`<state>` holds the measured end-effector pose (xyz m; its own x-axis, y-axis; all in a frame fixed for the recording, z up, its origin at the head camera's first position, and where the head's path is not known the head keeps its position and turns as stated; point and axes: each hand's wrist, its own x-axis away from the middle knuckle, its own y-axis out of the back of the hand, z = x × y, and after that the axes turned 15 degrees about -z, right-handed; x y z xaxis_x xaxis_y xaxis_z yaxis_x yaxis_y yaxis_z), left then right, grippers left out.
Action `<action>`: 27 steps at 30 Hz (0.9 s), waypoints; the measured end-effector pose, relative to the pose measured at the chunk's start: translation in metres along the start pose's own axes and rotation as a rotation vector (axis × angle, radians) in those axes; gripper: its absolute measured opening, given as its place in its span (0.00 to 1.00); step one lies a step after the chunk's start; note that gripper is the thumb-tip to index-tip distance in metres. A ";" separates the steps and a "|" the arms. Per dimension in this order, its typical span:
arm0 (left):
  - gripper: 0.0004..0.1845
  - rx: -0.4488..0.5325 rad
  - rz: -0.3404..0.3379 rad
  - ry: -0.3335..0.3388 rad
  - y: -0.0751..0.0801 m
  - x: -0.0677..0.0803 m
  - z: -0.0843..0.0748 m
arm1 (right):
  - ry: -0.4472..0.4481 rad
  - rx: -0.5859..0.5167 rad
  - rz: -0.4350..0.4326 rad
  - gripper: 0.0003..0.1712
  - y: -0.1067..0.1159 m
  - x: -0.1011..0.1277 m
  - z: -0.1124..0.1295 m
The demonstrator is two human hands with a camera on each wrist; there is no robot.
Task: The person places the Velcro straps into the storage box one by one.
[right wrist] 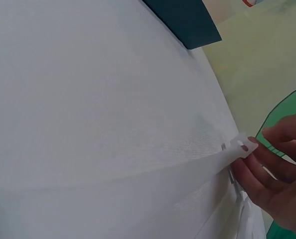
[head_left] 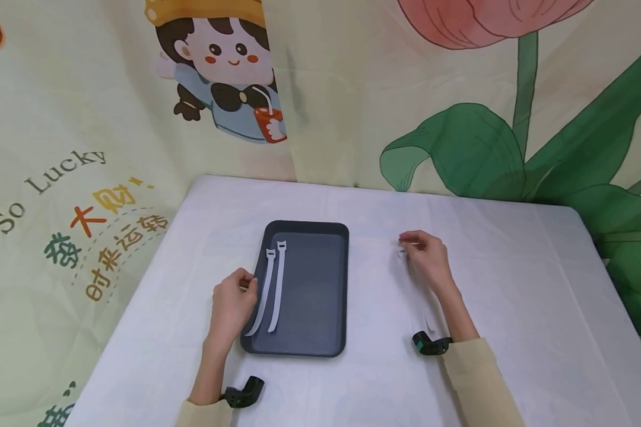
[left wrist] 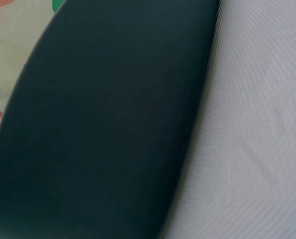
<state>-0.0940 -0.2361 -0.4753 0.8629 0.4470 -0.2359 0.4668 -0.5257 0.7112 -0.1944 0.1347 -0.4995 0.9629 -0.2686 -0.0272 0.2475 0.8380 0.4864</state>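
A dark grey rectangular tray [head_left: 312, 290] lies on the white-covered table. Two white slotted-head straps [head_left: 281, 284] lie lengthwise along its left side. My left hand [head_left: 234, 302] is at the tray's left rim, its thumb and curled fingers pinching the edge. The tray's dark wall [left wrist: 103, 119] fills much of the left wrist view, which hides the grip. To the tray's right, my right hand [head_left: 428, 261] holds a white strap by its slotted head [right wrist: 243, 146], the band running back beneath the wrist. More white strap [right wrist: 246, 219] shows under those fingers; how many is unclear.
The white cloth [head_left: 534, 284] covers the table, whose back edge meets a printed curtain [head_left: 336, 118]. A black wrist camera [head_left: 431, 344] sits by the right sleeve, another camera [head_left: 244, 392] by the left.
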 end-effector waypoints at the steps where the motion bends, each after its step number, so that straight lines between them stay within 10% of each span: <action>1: 0.06 0.001 -0.003 -0.002 0.000 0.000 0.000 | -0.002 -0.003 0.005 0.16 0.000 0.001 0.000; 27: 0.06 0.015 -0.004 0.002 0.001 0.001 0.000 | -0.037 0.019 0.003 0.13 0.002 0.012 -0.004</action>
<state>-0.0930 -0.2364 -0.4753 0.8606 0.4508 -0.2369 0.4729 -0.5350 0.7000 -0.1823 0.1351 -0.5021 0.9589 -0.2838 0.0067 0.2421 0.8299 0.5026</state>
